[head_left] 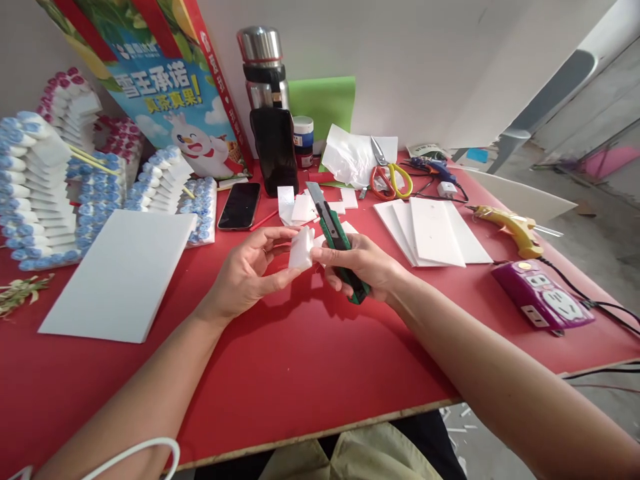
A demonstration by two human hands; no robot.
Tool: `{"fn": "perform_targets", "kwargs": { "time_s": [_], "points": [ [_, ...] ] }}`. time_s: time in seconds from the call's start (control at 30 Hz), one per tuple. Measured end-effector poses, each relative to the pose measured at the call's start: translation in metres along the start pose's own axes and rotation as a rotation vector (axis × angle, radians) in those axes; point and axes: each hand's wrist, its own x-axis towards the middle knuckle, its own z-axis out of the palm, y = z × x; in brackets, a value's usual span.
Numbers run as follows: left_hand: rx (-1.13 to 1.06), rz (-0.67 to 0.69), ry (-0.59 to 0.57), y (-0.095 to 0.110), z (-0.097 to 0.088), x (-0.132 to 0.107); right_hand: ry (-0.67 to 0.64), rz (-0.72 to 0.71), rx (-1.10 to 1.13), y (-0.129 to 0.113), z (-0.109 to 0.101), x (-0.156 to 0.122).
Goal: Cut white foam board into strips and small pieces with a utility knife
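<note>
My left hand pinches a small white foam piece between thumb and fingers, just above the red table. My right hand is wrapped round a green utility knife whose blade points up and away, and its fingertips also touch the foam piece. Several small white foam offcuts lie on the table right behind both hands.
A large white foam board lies at the left, beside stacked white-and-blue foam models. A phone lies flat and another stands upright. White strips, scissors, a yellow glue gun and a purple power strip sit at the right.
</note>
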Motion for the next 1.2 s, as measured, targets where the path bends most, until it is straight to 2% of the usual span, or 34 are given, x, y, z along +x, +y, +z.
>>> {"fn": "perform_targets", "kwargs": {
  "time_s": [0.13, 0.27, 0.4, 0.5, 0.63, 0.73, 1.0, 1.07, 1.2],
  "points": [
    [0.12, 0.029, -0.019, 0.0, 0.003, -0.001, 0.003, -0.045, 0.047, 0.005, 0.0, 0.002],
    [0.243, 0.032, 0.011, 0.0, -0.009, -0.002, 0.071, -0.056, 0.044, 0.006, -0.012, 0.002],
    [0.65, 0.03, -0.012, 0.001, -0.021, -0.004, 0.192, -0.143, -0.14, 0.002, -0.025, 0.002],
    [0.835, 0.08, -0.033, 0.001, -0.016, -0.003, 0.244, -0.152, -0.273, 0.001, -0.026, 0.001],
    [0.804, 0.207, -0.011, 0.0, 0.006, -0.001, 0.209, -0.14, -0.32, 0.003, -0.017, 0.001],
    [0.787, 0.25, -0.027, 0.0, 0.02, -0.001, 0.163, -0.126, -0.339, 0.004, -0.01, 0.001],
    [0.837, 0.283, -0.011, 0.0, 0.02, -0.004, 0.095, -0.103, -0.3, -0.002, -0.007, -0.002],
    [0.859, 0.277, 0.046, 0.001, 0.016, -0.003, 0.184, -0.115, -0.397, -0.005, -0.014, -0.003],
    [0.923, 0.173, 0.204, 0.008, 0.012, 0.004, 0.638, -0.151, -0.831, -0.008, -0.041, 0.001]
  ]
}}
